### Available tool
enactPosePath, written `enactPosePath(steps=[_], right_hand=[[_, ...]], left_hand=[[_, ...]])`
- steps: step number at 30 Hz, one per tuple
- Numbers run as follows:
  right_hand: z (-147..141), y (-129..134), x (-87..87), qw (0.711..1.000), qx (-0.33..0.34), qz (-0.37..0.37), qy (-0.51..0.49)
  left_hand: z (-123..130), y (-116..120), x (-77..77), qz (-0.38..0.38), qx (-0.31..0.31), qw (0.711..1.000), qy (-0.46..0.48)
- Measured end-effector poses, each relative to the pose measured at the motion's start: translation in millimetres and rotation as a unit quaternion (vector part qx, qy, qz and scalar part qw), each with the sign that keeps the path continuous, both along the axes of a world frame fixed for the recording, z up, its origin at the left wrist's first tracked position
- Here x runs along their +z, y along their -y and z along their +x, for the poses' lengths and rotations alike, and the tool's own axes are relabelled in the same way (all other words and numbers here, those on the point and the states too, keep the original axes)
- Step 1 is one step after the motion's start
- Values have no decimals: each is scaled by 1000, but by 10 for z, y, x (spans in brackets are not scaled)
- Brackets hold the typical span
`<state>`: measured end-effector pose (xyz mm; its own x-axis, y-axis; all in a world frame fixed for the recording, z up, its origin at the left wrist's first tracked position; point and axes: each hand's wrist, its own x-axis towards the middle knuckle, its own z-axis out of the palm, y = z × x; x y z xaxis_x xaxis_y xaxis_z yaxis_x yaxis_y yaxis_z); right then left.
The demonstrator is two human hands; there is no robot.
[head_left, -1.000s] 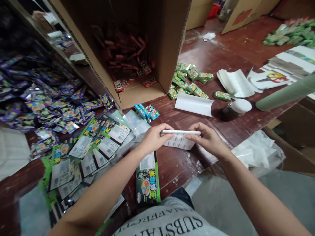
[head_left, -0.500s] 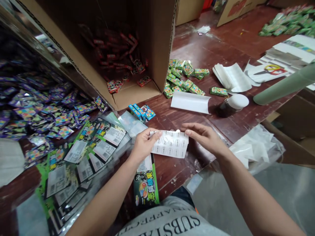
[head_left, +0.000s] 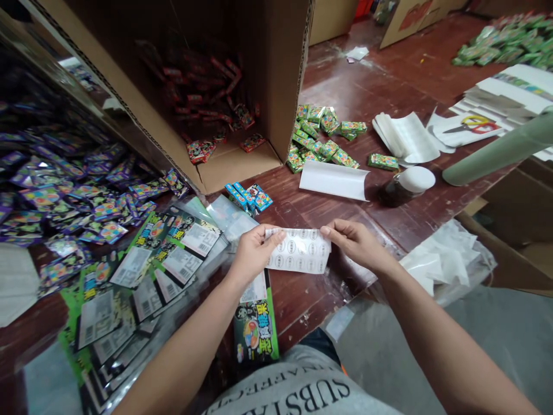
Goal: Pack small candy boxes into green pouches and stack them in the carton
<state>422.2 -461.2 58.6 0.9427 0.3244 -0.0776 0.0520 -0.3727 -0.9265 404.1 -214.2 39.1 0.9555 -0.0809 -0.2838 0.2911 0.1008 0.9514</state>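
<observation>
A white sheet of round stickers (head_left: 298,251) is held up over the table's front edge, its rows of printed circles facing me. My left hand (head_left: 256,249) pinches the sheet's left end between thumb and fingers. At the top right corner, my right hand (head_left: 352,242) is closed with thumb and fingertip on the sheet. Just below it lies a black and green printed candy bag (head_left: 256,328), its upper part hidden behind the sheet. Several similar bags (head_left: 159,259) are fanned out at the left. Beyond my hands sit a few small blue candy packs (head_left: 248,197).
A large carton (head_left: 242,170) holding red packs stands open ahead. Purple packs (head_left: 86,196) heap at the left, green packs (head_left: 324,138) right of the carton. A white-lidded jar (head_left: 408,185), curled white paper (head_left: 332,180), scissors (head_left: 470,124) and a green tube (head_left: 496,151) lie rightward.
My right hand's fingers have come down and closed on the sheet's top right corner; a small round white piece at its fingertip no longer shows. The left hand keeps its grip.
</observation>
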Motion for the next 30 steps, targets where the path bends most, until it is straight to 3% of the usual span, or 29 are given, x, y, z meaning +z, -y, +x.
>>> enactPosePath(steps=[6,10,16,23,30], right_hand=[[106,113,66,972,31,-99,211],[170,163,89,970,0,-99,224],[278,127,104,943,156,-133,263],[308,167,126,931,179,-116,296],[337,28,164,942,210,-120,234]], left_hand=[[91,8,-35,-2,7,1000,-26],[114,-17,-65,-9,6,999,-40],[111,-44,-20,-18,-9,999,-45],[148,-119,38,-42,-29,995,-87],[192,-142,37,-47,-54,992,-107]])
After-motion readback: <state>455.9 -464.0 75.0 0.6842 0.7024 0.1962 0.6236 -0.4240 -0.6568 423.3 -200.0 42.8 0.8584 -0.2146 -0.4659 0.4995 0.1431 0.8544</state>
